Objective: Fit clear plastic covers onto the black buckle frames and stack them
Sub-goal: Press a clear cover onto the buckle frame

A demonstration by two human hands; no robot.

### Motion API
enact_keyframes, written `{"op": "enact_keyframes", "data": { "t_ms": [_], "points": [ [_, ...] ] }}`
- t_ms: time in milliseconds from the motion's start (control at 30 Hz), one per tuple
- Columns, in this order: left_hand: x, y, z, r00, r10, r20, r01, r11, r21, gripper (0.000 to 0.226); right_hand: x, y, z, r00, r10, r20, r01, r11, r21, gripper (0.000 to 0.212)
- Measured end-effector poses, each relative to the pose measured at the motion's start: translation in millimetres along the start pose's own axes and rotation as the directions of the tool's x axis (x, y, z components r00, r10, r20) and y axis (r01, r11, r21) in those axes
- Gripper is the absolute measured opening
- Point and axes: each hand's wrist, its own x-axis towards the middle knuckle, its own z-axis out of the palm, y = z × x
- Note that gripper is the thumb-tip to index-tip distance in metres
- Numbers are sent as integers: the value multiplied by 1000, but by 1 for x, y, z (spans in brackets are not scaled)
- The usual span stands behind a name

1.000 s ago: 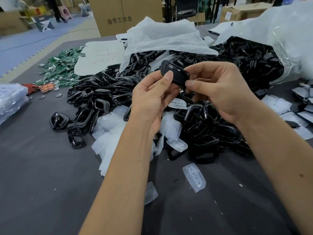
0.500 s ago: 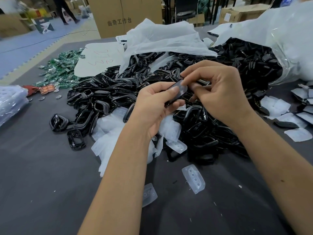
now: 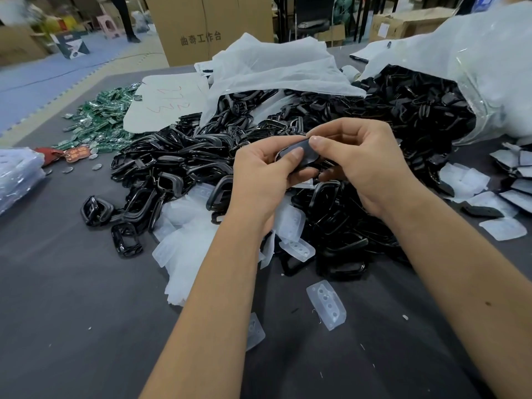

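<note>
Behind both hands (image 3: 316, 165), cardboard box (image 3: 210, 27) reads 曲奇工作台.

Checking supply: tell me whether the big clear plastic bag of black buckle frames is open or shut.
Open: the clear plastic bag lies with its mouth gaping, black buckle frames spilling out.

glossy black buckle frames (image 3: 184, 165), milky translucent covers (image 3: 326, 308), dark grey table (image 3: 72, 312), green packets (image 3: 98, 119).
</note>
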Motion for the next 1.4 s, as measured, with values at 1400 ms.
{"op": "enact_keyframes", "data": {
  "t_ms": [1400],
  "points": [
    [-2, 1, 4, 999, 14, -33, -16, 998, -62, 11, -1, -7, 6, 1000, 13, -1, -12, 984, 179, 31]
  ]
}}
